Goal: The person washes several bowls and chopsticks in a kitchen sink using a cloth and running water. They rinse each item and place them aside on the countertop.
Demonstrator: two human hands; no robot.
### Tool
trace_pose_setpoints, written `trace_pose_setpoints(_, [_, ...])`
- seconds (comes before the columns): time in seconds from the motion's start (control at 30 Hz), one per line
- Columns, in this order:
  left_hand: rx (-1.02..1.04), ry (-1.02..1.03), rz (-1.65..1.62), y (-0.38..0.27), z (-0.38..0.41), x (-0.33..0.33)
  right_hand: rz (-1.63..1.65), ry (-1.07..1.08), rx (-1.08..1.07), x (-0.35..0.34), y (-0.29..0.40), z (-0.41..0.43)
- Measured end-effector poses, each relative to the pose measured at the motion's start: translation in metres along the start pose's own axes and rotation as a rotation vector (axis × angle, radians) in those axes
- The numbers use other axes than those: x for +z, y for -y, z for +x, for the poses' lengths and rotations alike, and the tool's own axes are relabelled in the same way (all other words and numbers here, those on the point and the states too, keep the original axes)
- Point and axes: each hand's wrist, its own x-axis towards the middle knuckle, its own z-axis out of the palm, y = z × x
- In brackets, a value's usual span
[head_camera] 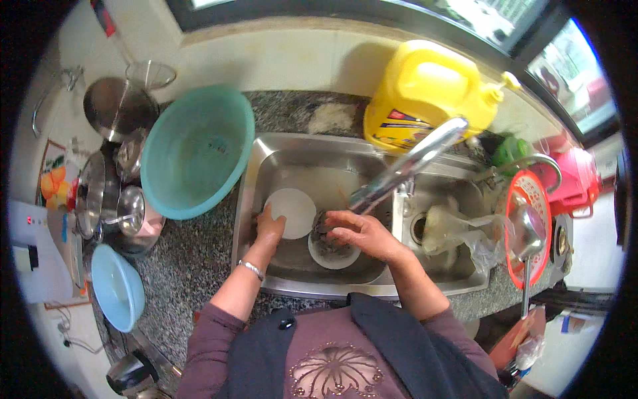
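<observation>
My left hand (271, 224) grips the left rim of a round white dish (297, 212), thumb on its face, inside the large left basin of a stainless steel sink (279, 272). My right hand (366, 233) is just right of it, fingers curled over a dark, mesh-like scouring pad (321, 230). Below that hand sits a white bowl (335, 260), partly covered by the pad and fingers. Shallow cloudy water appears to lie in the basin. The chrome faucet spout (408, 164) slants down over the basin and ends just above my right hand.
A green plastic basin (199, 149) stands left of the sink, a light blue bowl (117, 288) nearer me. Behind the sink is a yellow jug (423, 95). Clear plastic bags (456, 234) lie in the right basin. A ladle (528, 244) and red-rimmed colander (528, 187) are rightmost.
</observation>
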Motion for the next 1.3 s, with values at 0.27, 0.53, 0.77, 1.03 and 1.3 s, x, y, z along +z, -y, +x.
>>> trace_pose_setpoints(0.27, [1.084,-0.373,0.165,-0.221,-0.101,-0.038,-0.331,-0.141,-0.078,-0.012,0.003,-0.055])
trace_pose_setpoints(0.53, [1.732,-0.291,0.247,-0.403,-0.165,0.002,0.930,-0.748,-0.936,-0.130,0.101,-0.085])
trace_pose_setpoints(0.77, [1.684,-0.364,0.665,-0.472,-0.122,0.074,1.220,-0.470,-1.104,-0.204,0.169,-0.063])
trace_pose_setpoints(1.03, [1.595,-0.368,0.894,-0.484,-0.114,0.088,1.205,-0.377,-1.161,-0.239,0.183,-0.052])
trace_pose_setpoints(1.3, [1.578,-0.421,0.832,-0.485,-0.115,0.101,1.266,-0.365,-1.131,-0.246,0.181,-0.049])
